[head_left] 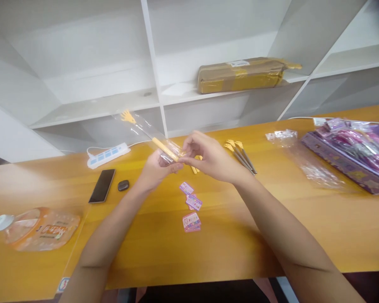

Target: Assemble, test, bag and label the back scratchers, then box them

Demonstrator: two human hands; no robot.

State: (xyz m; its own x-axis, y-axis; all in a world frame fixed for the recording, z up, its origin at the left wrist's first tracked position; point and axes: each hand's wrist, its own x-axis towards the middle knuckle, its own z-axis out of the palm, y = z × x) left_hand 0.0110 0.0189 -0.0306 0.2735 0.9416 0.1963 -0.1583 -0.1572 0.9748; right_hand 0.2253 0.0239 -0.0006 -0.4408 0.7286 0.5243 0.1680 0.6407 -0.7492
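Note:
My left hand [156, 170] is closed around a back scratcher [164, 148] with a yellow hand-shaped head and a yellow handle. The scratcher lies inside a clear plastic bag [145, 123], tilted with its head up and to the left. At the handle end, my right hand [205, 155] pinches the bag between thumb and fingers. Loose back scratchers [244, 159] with yellow heads and dark metal rods lie on the table beside my right wrist. Below my hands are small purple printed cards [194, 202] and a second pile of cards [191, 221].
A power strip [109, 155], a phone [102, 186], a small black case [123, 185] and a large orange-labelled bottle [44, 229] stand or lie at left. At right are clear bags [322, 174] and a purple box [344, 164] of wrapped items. A taped carton [240, 75] sits on the shelf.

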